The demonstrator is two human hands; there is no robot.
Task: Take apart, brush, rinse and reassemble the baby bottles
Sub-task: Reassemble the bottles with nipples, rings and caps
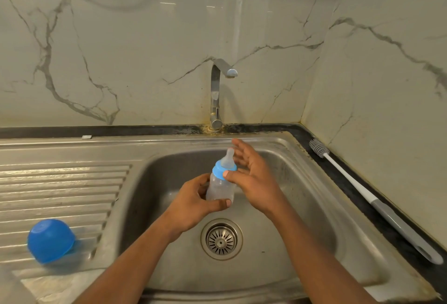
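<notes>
A clear plastic baby bottle (220, 188) stands nearly upright over the basin of the steel sink (302, 182), fully assembled. A light blue screw ring (221, 170) sits on its neck, with a translucent silicone teat (228, 158) pointing up. The left hand (193, 204) has its grip round the lower body; the right hand (251, 173) touches the ring with its thumb, fingers spread. A blue dome-shaped cap (50, 243) lies on the ribbed draining board (60, 182). A long bottle brush (350, 179), with grey bristles, white shaft and grey handle, lies on the dark tabletop (355, 197), bristles farthest away.
</notes>
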